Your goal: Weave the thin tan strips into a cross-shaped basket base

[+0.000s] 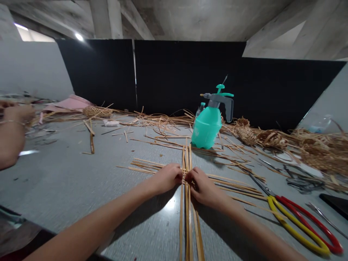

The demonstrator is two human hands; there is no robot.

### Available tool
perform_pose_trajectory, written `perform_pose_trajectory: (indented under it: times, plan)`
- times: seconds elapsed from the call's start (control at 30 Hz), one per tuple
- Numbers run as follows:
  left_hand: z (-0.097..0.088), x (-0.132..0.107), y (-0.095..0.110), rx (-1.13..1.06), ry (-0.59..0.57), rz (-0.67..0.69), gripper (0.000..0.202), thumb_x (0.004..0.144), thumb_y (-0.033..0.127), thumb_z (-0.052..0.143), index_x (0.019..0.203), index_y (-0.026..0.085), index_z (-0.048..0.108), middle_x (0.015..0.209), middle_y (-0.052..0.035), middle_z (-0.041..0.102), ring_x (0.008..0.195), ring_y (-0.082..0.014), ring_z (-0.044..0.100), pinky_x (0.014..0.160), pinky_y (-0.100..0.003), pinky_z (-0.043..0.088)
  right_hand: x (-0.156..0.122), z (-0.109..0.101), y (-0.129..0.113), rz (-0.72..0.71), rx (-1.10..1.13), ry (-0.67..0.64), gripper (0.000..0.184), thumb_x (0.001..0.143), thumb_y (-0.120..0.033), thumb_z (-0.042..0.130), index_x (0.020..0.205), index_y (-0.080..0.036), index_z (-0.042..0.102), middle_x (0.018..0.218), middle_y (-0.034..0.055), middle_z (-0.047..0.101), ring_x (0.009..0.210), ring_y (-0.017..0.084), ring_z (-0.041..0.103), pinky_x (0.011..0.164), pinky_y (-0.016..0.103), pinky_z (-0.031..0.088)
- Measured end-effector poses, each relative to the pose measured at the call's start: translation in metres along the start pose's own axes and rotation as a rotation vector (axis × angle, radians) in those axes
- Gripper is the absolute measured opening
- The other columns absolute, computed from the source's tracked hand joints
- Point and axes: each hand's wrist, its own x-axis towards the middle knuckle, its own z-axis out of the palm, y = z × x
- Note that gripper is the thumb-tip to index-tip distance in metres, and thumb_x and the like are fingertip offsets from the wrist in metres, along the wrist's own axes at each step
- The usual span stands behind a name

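Thin bamboo strips [187,217] lie crossed on the grey table [67,181], some running toward me and others [146,165] lying sideways. My left hand [168,177] and my right hand [202,186] meet at the crossing, knuckles up and fingers curled, pinching the strips there. The fingertips are hidden between the two hands.
A teal spray bottle [208,125] stands just beyond the strips. Shears with red and yellow handles [299,221] lie at the right. Loose strips and small woven baskets [246,134] litter the back edge. Another person's hand [13,127] works at the far left.
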Motion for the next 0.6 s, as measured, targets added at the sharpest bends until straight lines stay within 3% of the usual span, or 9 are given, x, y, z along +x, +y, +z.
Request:
perform_pose_trajectory:
  times: [0.17,0.3,0.37,0.6]
  plan:
    - [0.002,0.000,-0.002,-0.009,0.011,0.018,0.012,0.080,0.009,0.056,0.078,0.015,0.066,0.081,-0.0037,0.060,0.080,-0.0166,0.056,0.072,-0.025,0.041,0.002,0.001,0.007,-0.011,0.106,0.002,0.017,0.074,-0.004,0.042,0.079,-0.017,0.051,0.083,0.0045,0.052,0.078,0.016,0.050,0.072,0.029,0.043]
    - [0.002,-0.001,-0.002,0.011,0.014,0.008,0.011,0.081,0.009,0.055,0.077,0.013,0.065,0.079,-0.0044,0.059,0.078,-0.0166,0.055,0.069,-0.024,0.041,0.011,-0.001,0.012,0.050,0.150,-0.029,0.014,0.082,-0.019,0.044,0.072,-0.017,0.053,0.074,0.0024,0.054,0.069,0.015,0.052,0.064,0.028,0.043]
    - [0.002,-0.001,-0.002,0.033,0.002,-0.001,0.011,0.079,0.009,0.055,0.074,0.012,0.064,0.077,-0.0043,0.058,0.075,-0.0165,0.054,0.066,-0.024,0.041,0.014,-0.001,0.011,0.095,0.142,-0.040,0.011,0.079,-0.024,0.052,0.069,-0.017,0.054,0.069,0.0009,0.053,0.063,0.014,0.050,0.057,0.026,0.040]
    - [0.005,0.001,-0.005,0.016,0.009,0.046,0.016,0.080,0.005,0.051,0.076,0.013,0.064,0.078,-0.0047,0.058,0.078,-0.0167,0.055,0.069,-0.024,0.041,0.015,-0.001,0.002,0.157,0.109,-0.006,0.009,0.068,-0.014,0.059,0.065,-0.017,0.051,0.065,-0.0017,0.050,0.059,0.012,0.048,0.054,0.023,0.036]
